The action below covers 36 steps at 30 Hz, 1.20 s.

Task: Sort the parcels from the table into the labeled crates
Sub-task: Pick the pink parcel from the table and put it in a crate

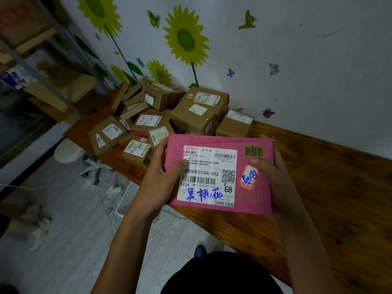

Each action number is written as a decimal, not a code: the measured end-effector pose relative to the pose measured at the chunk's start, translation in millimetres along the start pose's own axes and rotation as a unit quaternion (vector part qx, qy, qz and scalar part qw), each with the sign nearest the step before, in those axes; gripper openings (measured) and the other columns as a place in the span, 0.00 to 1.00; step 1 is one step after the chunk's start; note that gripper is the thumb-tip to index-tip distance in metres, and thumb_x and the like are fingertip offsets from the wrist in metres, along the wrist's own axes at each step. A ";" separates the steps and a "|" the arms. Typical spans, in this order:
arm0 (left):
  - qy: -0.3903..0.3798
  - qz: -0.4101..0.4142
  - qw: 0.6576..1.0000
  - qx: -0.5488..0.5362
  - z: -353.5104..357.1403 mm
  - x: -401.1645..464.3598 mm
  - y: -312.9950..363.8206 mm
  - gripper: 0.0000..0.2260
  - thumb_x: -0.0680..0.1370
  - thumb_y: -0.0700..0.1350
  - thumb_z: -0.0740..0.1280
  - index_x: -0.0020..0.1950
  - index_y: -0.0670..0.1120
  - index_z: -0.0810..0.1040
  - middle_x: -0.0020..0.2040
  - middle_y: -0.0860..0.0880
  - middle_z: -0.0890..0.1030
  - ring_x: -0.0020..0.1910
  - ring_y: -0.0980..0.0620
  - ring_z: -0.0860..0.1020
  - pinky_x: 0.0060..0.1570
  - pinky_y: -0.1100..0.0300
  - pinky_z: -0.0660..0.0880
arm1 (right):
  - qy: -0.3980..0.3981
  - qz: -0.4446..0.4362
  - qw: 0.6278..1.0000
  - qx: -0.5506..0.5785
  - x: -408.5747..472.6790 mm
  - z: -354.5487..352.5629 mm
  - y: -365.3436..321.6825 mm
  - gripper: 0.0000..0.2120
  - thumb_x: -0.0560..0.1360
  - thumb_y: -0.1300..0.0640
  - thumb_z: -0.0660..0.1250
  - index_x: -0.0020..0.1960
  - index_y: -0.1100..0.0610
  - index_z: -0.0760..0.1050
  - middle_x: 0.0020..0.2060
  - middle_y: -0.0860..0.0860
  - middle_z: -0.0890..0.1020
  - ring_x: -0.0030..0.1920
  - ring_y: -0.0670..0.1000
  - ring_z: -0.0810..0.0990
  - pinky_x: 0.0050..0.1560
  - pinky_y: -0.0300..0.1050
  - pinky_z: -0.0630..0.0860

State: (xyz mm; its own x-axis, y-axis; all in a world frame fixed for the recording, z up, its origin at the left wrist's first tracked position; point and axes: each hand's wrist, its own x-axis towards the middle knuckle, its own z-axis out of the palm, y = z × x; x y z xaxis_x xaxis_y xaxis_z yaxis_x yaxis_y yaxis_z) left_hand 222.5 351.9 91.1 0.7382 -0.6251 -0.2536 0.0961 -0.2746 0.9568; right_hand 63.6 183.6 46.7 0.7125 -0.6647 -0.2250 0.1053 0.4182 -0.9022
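A flat pink parcel [250, 145] with a white shipping label and blue handwriting is held up in front of me, label facing the camera. My left hand [161, 177] grips its left edge, thumb lying over the label. My right hand [269, 168] grips its right edge, thumb on the top face near a barcode sticker. Behind it, several brown cardboard parcels [199, 111] lie piled on the wooden table [331, 187] against the wall. No labeled crate is recognisable in this view.
A metal shelf rack [53, 66] with boxes stands at the left. A white stool [70, 151] and a white perforated basket [127, 198] sit on the grey floor beside the table. Another person's feet in sneakers [38, 228] show at the far left.
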 end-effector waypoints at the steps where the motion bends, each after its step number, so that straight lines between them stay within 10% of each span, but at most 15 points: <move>1: -0.001 -0.002 1.000 -0.002 -0.2 -0.4 -0.4 0.27 0.80 0.43 0.67 0.76 0.59 0.62 0.55 0.47 0.85 0.46 0.42 0.86 0.40 0.51 0.82 | 0.000 -0.001 1.000 -0.001 -0.6 0.6 -0.2 0.32 0.67 0.52 0.76 0.66 0.36 0.69 0.50 0.49 0.87 0.46 0.56 0.87 0.38 0.50 0.83; 36: -0.026 0.026 0.999 -0.008 -3.1 -12.4 -7.9 0.31 0.79 0.38 0.68 0.77 0.59 0.62 0.54 0.50 0.85 0.49 0.44 0.85 0.45 0.49 0.82 | 0.012 -0.003 1.000 -0.004 -8.7 -0.7 0.5 0.32 0.67 0.52 0.74 0.69 0.42 0.69 0.49 0.51 0.87 0.44 0.54 0.88 0.35 0.46 0.82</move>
State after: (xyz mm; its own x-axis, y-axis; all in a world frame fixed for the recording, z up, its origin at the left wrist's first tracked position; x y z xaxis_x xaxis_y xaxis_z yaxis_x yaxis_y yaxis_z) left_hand 214.7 364.1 87.2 0.7069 -0.6751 -0.2110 0.0707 -0.2293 0.9708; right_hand 57.0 189.1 47.9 0.6955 -0.6812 -0.2287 0.1033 0.4098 -0.9063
